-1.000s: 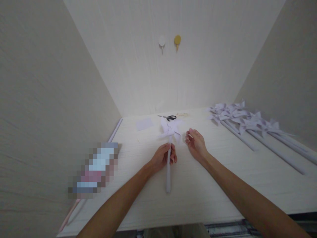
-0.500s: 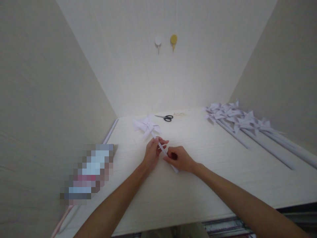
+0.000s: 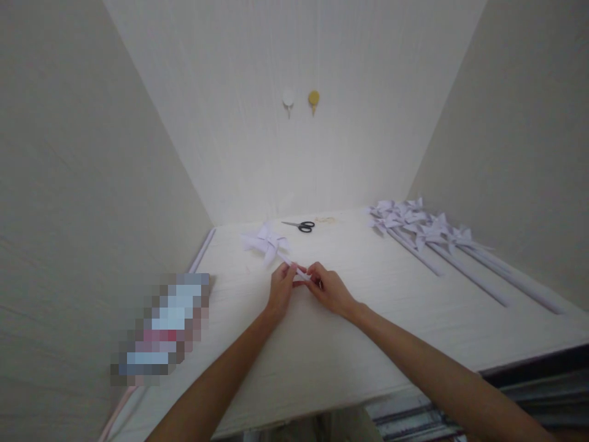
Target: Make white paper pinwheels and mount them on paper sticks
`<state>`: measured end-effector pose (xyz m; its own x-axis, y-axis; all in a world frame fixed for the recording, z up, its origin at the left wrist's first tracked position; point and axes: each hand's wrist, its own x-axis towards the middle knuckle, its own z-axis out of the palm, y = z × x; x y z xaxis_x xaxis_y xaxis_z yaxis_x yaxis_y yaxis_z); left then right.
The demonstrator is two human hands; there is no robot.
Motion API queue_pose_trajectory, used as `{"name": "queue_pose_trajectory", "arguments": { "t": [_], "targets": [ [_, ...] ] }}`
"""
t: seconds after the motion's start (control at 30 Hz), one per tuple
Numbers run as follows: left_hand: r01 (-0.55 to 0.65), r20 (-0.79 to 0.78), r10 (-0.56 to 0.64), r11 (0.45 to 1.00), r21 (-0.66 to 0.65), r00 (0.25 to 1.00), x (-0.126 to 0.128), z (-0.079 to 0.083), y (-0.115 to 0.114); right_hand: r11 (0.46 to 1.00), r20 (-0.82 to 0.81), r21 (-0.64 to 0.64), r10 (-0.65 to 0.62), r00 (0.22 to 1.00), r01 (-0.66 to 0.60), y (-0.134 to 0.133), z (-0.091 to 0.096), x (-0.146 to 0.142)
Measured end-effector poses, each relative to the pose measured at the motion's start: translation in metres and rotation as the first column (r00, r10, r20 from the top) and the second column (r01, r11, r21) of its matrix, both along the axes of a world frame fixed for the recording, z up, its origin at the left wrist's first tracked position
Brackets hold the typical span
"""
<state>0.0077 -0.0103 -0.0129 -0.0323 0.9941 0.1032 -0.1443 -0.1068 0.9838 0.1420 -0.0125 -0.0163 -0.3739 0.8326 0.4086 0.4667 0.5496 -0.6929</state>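
Note:
A white paper pinwheel lies at the middle of the table, its vanes pointing away from me and its rolled paper stick slanting toward my hands. My left hand grips the stick below the vanes, thumb on top. Closed on the lower end of the same stick is my right hand, fingers pinched together. The stick's tip is hidden by the right fingers. Beyond the hands, black-handled scissors rest near the back wall.
Several finished pinwheels on paper sticks lie along the right side. A blurred-out object leans at the left, with a paper stick behind it. A white hook and a yellow hook are on the back wall.
My right hand has moved up the stick, closer to my left hand, and now covers its lower end. The camera view has shifted a little.

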Motion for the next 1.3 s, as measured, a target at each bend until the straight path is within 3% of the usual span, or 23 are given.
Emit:
{"name": "queue_pose_trajectory", "arguments": {
  "t": [0.17,0.27,0.47,0.57,0.7,0.8,1.03,1.13,1.3],
  "targets": [
    [-0.09,-0.01,0.09,0.996,0.0,0.996,0.0,0.001,-0.001,0.999,-0.038,-0.046,0.006,0.999,-0.008,0.003,-0.002,0.002],
    [-0.139,0.045,0.14,0.99,-0.019,0.989,-0.002,0.001,-0.003,0.998,0.012,-0.017,-0.058,0.998,0.059,0.004,0.01,0.013],
    [-0.135,0.039,0.137,0.989,-0.058,0.99,-0.003,-0.001,-0.004,0.97,0.294,0.129,-0.237,0.926,0.208,0.004,0.051,0.087],
    [-0.12,0.005,0.121,0.991,-0.054,0.993,-0.003,-0.001,-0.003,0.896,0.334,0.198,-0.443,0.832,0.398,0.001,0.052,0.141],
    [-0.115,-0.015,0.115,0.992,-0.049,0.993,-0.002,-0.002,-0.002,0.707,0.373,0.271,-0.702,0.606,0.653,-0.012,0.03,0.202],
    [-0.116,-0.01,0.116,0.992,-0.052,0.993,-0.003,-0.002,-0.002,0.585,0.417,0.354,-0.797,0.437,0.73,-0.023,0.015,0.226],
    [-0.109,-0.014,0.108,0.993,-0.051,0.994,-0.004,-0.003,-0.001,0.463,0.474,0.41,-0.844,0.25,0.786,-0.034,0.005,0.229],
    [-0.098,-0.015,0.098,0.994,-0.047,0.995,-0.004,-0.005,0.0,0.457,0.515,0.424,-0.832,0.207,0.782,-0.033,0.005,0.227],
    [-0.097,-0.031,0.095,0.994,-0.049,0.995,-0.004,-0.005,0.001,0.487,0.556,0.435,-0.807,0.2,0.757,-0.034,0.005,0.226]
  ]
}}
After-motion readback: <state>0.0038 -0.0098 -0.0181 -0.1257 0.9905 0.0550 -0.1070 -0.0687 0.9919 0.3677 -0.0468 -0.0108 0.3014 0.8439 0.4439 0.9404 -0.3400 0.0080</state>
